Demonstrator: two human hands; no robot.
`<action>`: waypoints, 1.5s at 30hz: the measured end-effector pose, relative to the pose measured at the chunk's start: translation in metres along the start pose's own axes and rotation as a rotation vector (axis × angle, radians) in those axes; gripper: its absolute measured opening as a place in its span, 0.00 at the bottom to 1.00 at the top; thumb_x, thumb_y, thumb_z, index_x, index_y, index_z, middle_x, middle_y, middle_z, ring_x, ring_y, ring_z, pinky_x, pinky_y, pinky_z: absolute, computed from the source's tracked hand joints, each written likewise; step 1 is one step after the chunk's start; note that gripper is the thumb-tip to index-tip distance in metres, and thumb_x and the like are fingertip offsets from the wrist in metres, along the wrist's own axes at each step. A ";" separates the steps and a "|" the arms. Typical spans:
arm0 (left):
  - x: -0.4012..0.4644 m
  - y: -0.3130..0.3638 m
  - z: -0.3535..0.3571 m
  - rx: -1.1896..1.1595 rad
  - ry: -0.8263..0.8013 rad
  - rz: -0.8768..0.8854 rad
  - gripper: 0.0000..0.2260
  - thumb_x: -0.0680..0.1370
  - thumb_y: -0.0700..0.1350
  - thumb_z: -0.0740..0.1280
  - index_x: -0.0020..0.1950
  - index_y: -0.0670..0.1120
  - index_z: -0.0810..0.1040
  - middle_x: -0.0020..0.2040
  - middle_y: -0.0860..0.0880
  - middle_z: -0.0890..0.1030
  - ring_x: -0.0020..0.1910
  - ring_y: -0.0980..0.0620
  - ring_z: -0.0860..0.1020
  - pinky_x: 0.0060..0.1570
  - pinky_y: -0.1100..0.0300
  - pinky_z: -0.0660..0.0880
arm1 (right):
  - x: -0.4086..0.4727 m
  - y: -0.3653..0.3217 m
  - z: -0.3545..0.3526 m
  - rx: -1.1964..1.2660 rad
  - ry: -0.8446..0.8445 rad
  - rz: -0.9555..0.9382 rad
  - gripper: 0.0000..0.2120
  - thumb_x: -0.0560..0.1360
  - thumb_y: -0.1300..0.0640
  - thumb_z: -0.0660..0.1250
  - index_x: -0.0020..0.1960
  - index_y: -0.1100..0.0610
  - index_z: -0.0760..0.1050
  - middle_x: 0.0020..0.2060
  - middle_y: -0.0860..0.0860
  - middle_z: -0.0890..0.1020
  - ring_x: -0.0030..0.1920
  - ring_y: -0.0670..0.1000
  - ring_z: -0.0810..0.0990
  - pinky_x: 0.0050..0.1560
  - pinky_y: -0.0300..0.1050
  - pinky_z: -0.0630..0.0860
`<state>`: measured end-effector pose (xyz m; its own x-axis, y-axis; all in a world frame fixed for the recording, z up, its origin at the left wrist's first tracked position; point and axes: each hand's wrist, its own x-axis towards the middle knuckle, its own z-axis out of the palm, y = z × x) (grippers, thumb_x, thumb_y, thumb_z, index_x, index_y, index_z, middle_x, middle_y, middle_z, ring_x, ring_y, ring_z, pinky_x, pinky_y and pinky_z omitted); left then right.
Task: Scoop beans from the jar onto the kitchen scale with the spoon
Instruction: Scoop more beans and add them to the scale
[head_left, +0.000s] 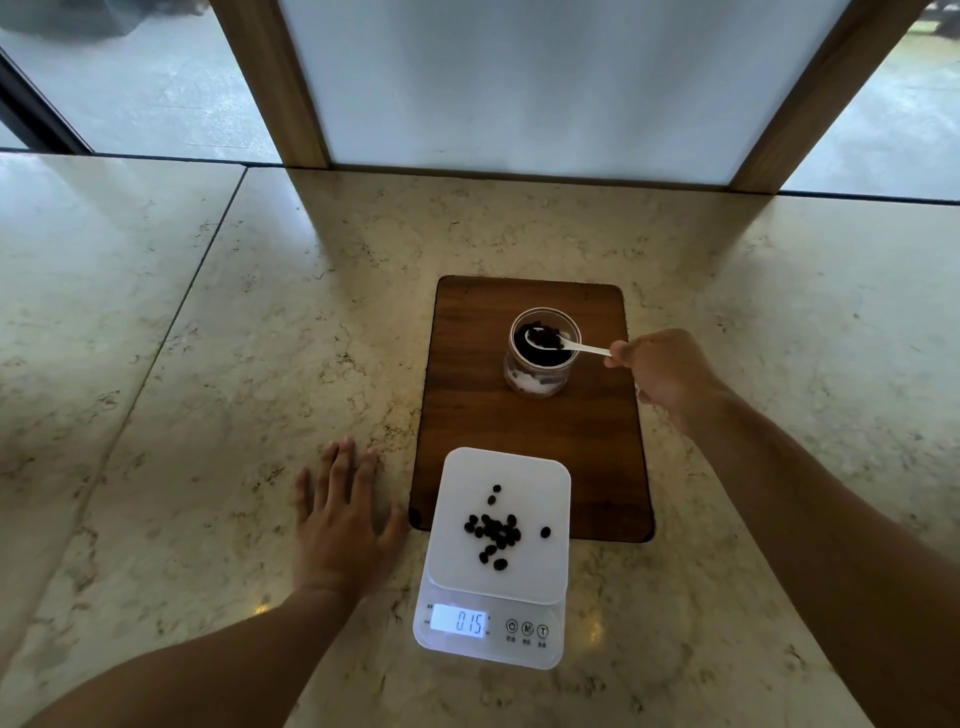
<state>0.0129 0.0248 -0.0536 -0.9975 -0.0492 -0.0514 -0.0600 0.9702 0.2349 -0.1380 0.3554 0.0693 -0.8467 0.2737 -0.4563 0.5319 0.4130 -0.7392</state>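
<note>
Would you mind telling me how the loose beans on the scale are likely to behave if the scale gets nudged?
The beans look small, rounded and unconfined, so they would probably roll. The scale platform seems flat and rimless, so the stray bean nearest its edge could drop off.

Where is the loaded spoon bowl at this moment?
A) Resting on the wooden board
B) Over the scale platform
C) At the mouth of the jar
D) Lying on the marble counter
C: the right hand holds the white spoon by its handle end, and its bowl, carrying dark beans, sits at the open mouth of the jar, not over the scale.
</note>
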 end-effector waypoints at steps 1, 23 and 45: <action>0.000 0.000 0.000 0.002 -0.001 -0.001 0.34 0.75 0.61 0.52 0.77 0.46 0.60 0.80 0.42 0.57 0.80 0.46 0.48 0.77 0.41 0.45 | -0.003 -0.001 0.000 -0.006 0.004 -0.012 0.07 0.75 0.57 0.67 0.46 0.59 0.82 0.37 0.51 0.80 0.40 0.52 0.78 0.46 0.51 0.77; 0.007 0.005 -0.004 -0.033 0.012 -0.023 0.34 0.74 0.61 0.51 0.77 0.46 0.60 0.80 0.42 0.56 0.80 0.46 0.46 0.77 0.41 0.43 | -0.082 0.054 0.017 -0.085 -0.236 -0.125 0.14 0.80 0.54 0.65 0.38 0.54 0.83 0.16 0.38 0.71 0.19 0.39 0.70 0.34 0.40 0.63; 0.000 0.001 -0.001 -0.019 -0.012 -0.016 0.34 0.75 0.62 0.51 0.78 0.47 0.59 0.80 0.43 0.54 0.80 0.47 0.44 0.77 0.42 0.42 | -0.106 0.101 0.031 -0.122 -0.195 -0.177 0.09 0.77 0.54 0.68 0.40 0.44 0.83 0.27 0.35 0.81 0.29 0.35 0.77 0.34 0.35 0.67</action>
<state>0.0124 0.0254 -0.0521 -0.9958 -0.0622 -0.0666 -0.0772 0.9645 0.2525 0.0053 0.3416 0.0274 -0.9071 0.0206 -0.4205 0.3629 0.5444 -0.7563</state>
